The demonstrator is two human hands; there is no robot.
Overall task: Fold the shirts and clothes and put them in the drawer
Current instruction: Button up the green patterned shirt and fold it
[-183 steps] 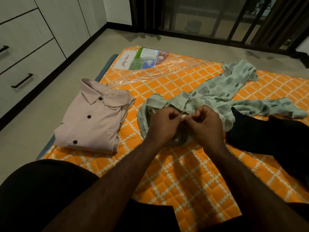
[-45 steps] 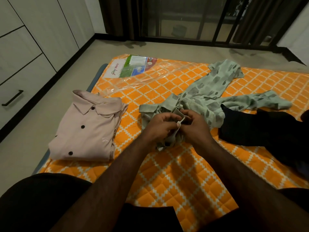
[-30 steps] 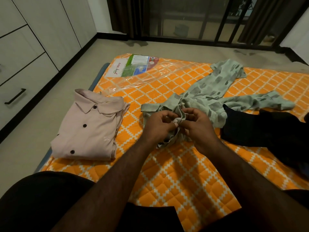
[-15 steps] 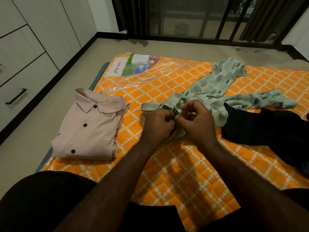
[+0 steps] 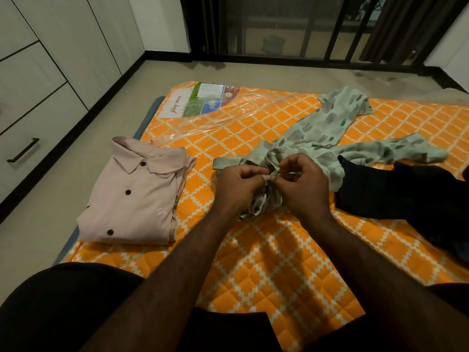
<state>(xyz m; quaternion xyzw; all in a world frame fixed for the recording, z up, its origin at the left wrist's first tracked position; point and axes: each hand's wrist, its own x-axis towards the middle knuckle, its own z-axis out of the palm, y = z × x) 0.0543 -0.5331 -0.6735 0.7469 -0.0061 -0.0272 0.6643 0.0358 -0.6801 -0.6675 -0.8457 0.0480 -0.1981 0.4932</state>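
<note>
A pale green patterned shirt (image 5: 327,125) lies unfolded across the middle of the orange quilted mattress (image 5: 279,262). My left hand (image 5: 238,186) and my right hand (image 5: 302,189) meet at its front placket just below the collar, fingertips pinching the cloth together. A pink buttoned shirt (image 5: 134,196) lies folded at the mattress's left edge. A dark garment (image 5: 406,199) is heaped to the right of my hands. The white drawers (image 5: 33,138) with black handles stand along the left wall, shut.
Clear plastic packaging with a printed label (image 5: 203,100) covers the mattress's far left corner. Beige floor (image 5: 50,204) runs between the mattress and the drawers. Dark window bars (image 5: 304,29) and curtains are at the back. My dark-clad legs fill the bottom of the view.
My hands have stayed on the green shirt's placket, fingers shifting slightly along it. The shirt's sleeves moved a little. The pink shirt and dark garment have not moved.
</note>
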